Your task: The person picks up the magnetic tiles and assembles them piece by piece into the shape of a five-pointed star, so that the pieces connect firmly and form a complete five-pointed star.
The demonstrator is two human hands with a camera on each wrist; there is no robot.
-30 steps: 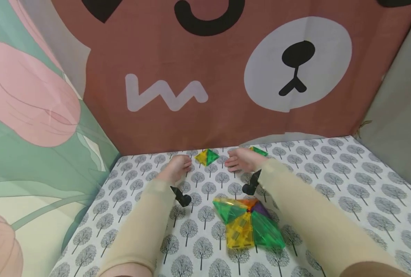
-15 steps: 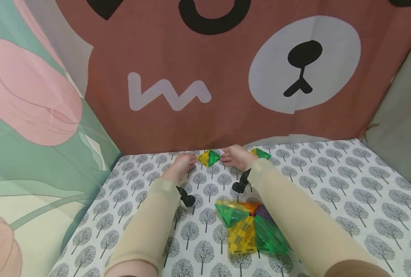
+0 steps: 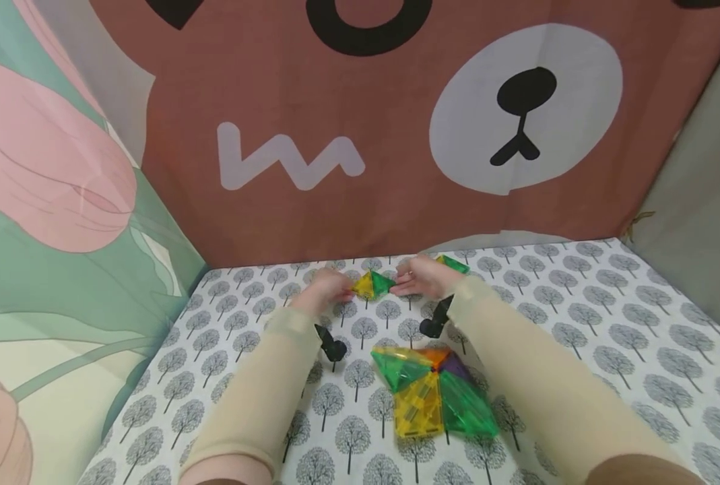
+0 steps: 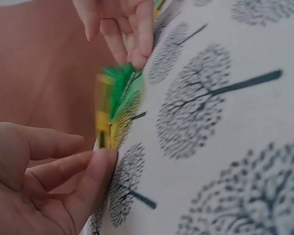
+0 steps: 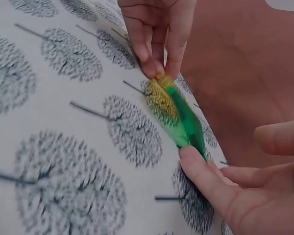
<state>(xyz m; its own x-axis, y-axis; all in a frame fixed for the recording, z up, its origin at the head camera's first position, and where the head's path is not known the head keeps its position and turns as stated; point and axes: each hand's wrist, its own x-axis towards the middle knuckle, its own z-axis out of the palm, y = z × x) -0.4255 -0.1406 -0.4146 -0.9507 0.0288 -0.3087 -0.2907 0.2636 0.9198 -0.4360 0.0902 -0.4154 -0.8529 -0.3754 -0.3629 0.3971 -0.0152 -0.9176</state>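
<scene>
A pair of translucent magnetic tiles (image 3: 372,285), one yellow and one green, forms a diamond near the back of the cloth. My left hand (image 3: 324,288) pinches its yellow corner between thumb and fingertips, clearer in the left wrist view, where the yellow tile (image 4: 104,105) looks blurred. At the green end, my right hand (image 3: 425,277) holds the corner; the right wrist view has its fingertips against the green tile (image 5: 190,122). Closer to me, between the forearms, lies a larger magnetic tile build (image 3: 432,394) of green, yellow, orange and purple pieces.
Another yellow-green tile piece (image 3: 453,263) lies behind my right hand, partly hidden by it. A tree-print cloth (image 3: 578,404) covers the surface. A brown bear-print curtain (image 3: 396,222) rises directly behind, with a floral curtain (image 3: 62,303) on the left.
Both hands have closed in on the yellow-green diamond from its two sides and taken its corners. The diamond has shifted slightly toward me. The larger build stays put.
</scene>
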